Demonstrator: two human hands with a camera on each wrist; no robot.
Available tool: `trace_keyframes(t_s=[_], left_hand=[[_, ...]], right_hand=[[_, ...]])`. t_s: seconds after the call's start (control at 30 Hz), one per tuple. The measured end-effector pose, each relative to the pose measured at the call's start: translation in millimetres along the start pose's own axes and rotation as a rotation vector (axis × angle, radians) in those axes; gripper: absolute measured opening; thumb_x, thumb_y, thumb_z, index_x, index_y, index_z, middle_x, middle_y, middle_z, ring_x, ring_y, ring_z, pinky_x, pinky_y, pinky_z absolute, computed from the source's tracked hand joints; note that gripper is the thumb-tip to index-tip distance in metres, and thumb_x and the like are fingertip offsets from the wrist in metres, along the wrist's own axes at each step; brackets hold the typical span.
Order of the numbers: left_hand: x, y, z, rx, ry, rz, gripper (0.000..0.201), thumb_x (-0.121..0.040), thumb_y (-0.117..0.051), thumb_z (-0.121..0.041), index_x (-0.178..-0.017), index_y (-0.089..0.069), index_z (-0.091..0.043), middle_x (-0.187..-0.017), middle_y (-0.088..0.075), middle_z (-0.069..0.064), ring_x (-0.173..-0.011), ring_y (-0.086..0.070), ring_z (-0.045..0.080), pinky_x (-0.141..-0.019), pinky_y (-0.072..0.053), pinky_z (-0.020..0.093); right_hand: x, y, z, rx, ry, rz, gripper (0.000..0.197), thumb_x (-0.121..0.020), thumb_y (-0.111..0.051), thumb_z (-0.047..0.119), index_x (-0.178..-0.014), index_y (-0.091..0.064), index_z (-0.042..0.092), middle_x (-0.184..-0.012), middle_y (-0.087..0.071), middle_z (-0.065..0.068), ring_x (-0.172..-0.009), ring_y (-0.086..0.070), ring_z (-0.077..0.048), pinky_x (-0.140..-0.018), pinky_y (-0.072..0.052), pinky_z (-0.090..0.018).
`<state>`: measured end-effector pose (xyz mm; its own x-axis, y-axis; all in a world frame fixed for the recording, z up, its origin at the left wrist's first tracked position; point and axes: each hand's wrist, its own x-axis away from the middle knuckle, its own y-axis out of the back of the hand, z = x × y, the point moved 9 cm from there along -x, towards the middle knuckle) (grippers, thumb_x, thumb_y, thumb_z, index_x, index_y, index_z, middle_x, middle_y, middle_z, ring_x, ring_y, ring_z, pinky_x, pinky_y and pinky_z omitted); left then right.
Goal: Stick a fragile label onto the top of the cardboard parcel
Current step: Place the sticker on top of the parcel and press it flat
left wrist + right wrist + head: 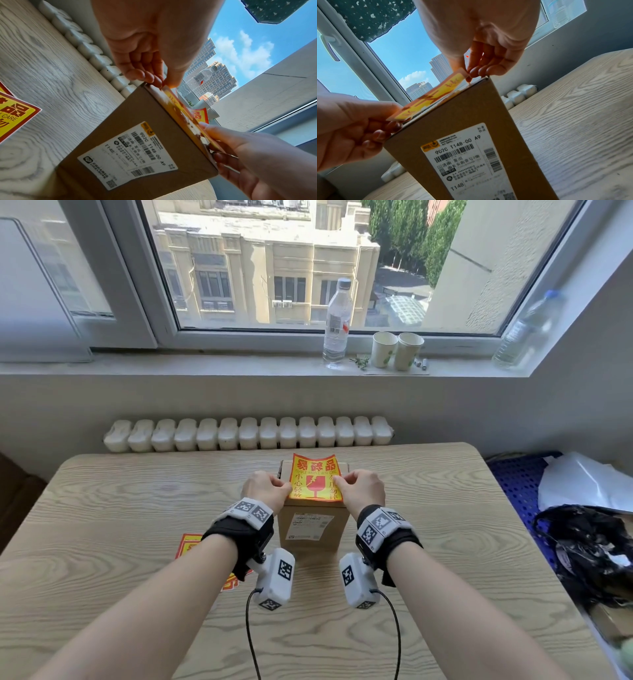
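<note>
Two bottles (337, 323) (529, 332) and two paper cups (397, 350) are seen on the sill, upper right. A radiator (248, 433) is set mid-frame; a black bag (596, 556) is heaped at right.

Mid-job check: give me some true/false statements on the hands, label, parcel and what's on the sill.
1. Both hands pinch the label. True: left hand, right hand.
2. The label lies fully flat on the parcel. False: its far end curls up.
3. The parcel's shipping slip faces the person. True.
4. Three cups stand on the sill. False: two.
5. More labels lie on the table. True.
</note>
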<state>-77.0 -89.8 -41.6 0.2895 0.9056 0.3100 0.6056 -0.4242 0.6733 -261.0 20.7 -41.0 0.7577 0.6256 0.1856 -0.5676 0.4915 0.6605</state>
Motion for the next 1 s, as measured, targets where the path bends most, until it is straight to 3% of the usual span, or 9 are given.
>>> trace_keyframes(t_s=[0.13, 0.3, 0.5, 0.7, 0.83, 0.93, 1.0], left_hand=[[-1, -2, -2, -0.037, -0.002, 0.010, 0.024, -0.084, -0.062, -0.026, -0.080, -0.076, -0.007, -0.074, -0.067, 0.005, -0.071, -0.058, 0.018, -0.051, -0.040, 0.023], [-3, -3, -3, -0.037, 0.011, -0.006, 0.025, -0.083, -0.063, -0.026, -0.081, -0.078, -0.006, -0.075, -0.069, 0.007, -0.073, -0.062, 0.021, -0.063, -0.045, 0.027], [-3, -5, -5, -0.052, 0.014, -0.001, 0.021, -0.083, -0.066, -0.026, -0.086, -0.077, -0.008, -0.091, -0.075, 0.008, -0.073, -0.060, 0.017, -0.057, -0.043, 0.025], [-7, -4, -6, -0.103, 0.021, 0.012, 0.020, -0.080, -0.069, -0.029, -0.089, -0.076, -0.012, -0.093, -0.075, 0.006, -0.087, -0.068, 0.019, -0.068, -0.051, 0.028], [-12, -1, -5, -0.117, 0.021, -0.008, 0.018, -0.077, -0.072, -0.027, -0.086, -0.075, -0.011, -0.093, -0.075, 0.006, -0.086, -0.067, 0.019, -0.076, -0.056, 0.032], [-13, 5, -8, -0.089, -0.019, -0.049, 0.026, -0.076, -0.074, -0.024, -0.097, -0.067, -0.010, -0.099, -0.067, 0.006, -0.086, -0.058, 0.018, -0.072, -0.046, 0.029], [-10, 10, -23, -0.134, -0.168, -0.113, 0.030, -0.081, -0.067, -0.026, -0.105, -0.059, -0.010, -0.107, -0.061, 0.007, -0.091, -0.058, 0.021, -0.073, -0.044, 0.029]], right_hand=[[-2, 0, 0, 0.042, -0.023, 0.005, 0.024, -0.086, -0.063, 0.033, -0.088, -0.072, 0.011, -0.098, -0.074, -0.008, -0.093, -0.066, -0.023, -0.073, -0.045, -0.025], [-4, 0, 0, 0.072, -0.046, -0.001, 0.024, -0.084, -0.065, 0.033, -0.088, -0.074, 0.011, -0.097, -0.074, -0.009, -0.093, -0.067, -0.024, -0.072, -0.044, -0.023], [-4, -1, 1, 0.094, -0.055, 0.006, 0.023, -0.085, -0.065, 0.032, -0.089, -0.073, 0.011, -0.099, -0.074, -0.009, -0.093, -0.066, -0.024, -0.071, -0.043, -0.024], [-3, 2, -1, 0.136, -0.049, -0.018, 0.027, -0.083, -0.066, 0.037, -0.088, -0.073, 0.011, -0.097, -0.073, -0.009, -0.090, -0.066, -0.024, -0.071, -0.047, -0.027], [-3, 5, -5, 0.168, -0.040, -0.049, 0.035, -0.080, -0.067, 0.043, -0.091, -0.068, 0.010, -0.096, -0.071, -0.009, -0.091, -0.066, -0.026, -0.076, -0.051, -0.032], [0, 11, 3, 0.196, 0.076, -0.151, 0.032, -0.087, -0.059, 0.038, -0.102, -0.059, 0.008, -0.104, -0.064, -0.008, -0.099, -0.060, -0.025, -0.079, -0.045, -0.032], [5, 13, 19, 0.235, 0.252, -0.241, 0.027, -0.095, -0.048, 0.026, -0.112, -0.057, 0.007, -0.113, -0.062, -0.009, -0.108, -0.056, -0.023, -0.090, -0.042, -0.031]])
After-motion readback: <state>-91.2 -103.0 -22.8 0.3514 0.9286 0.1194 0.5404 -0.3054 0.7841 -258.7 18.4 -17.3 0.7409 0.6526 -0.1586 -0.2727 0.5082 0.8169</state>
